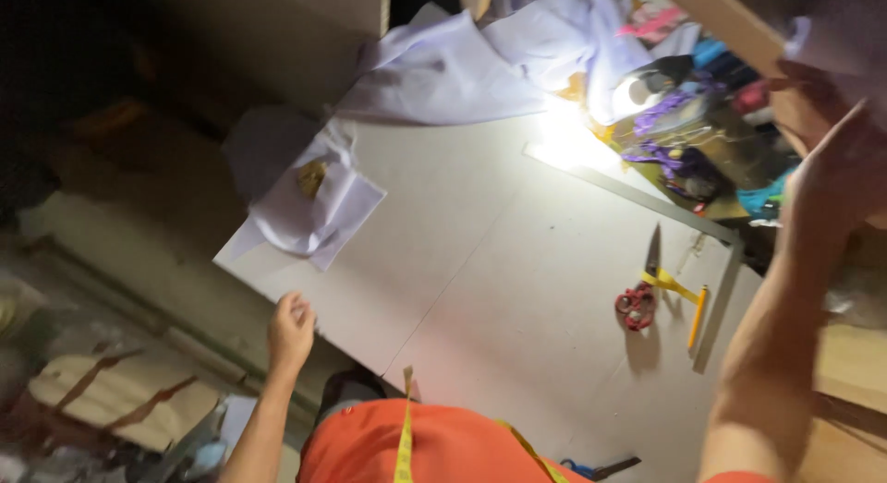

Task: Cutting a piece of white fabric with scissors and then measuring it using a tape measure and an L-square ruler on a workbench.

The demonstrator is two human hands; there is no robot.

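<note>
The left hand (291, 328) is seen at the near edge of the pale desk (480, 261), its fingers curled loosely together with nothing between them; whether the knuckles touch the edge cannot be told for sure. The right hand (836, 183) is raised at about three o'clock, and its grip appears to be laid flat against a wooden board (739, 21) overhead, though blur and glare leave the fingers unclear, so it cannot be told whether they are closed. On the desk toward four o'clock, red-handled scissors (642, 294) are laid with the blades pointing away, a yellow strip (673, 284) is draped across them, and a yellow pencil (698, 317) lies just beside. A metal ruler (637, 195) runs beyond them. White cloth (314, 201) is folded at ten o'clock, and more white fabric (462, 63) is heaped at twelve. A yellow measuring tape (405, 437) hangs over the orange shirt (416, 446) at six o'clock.
</note>
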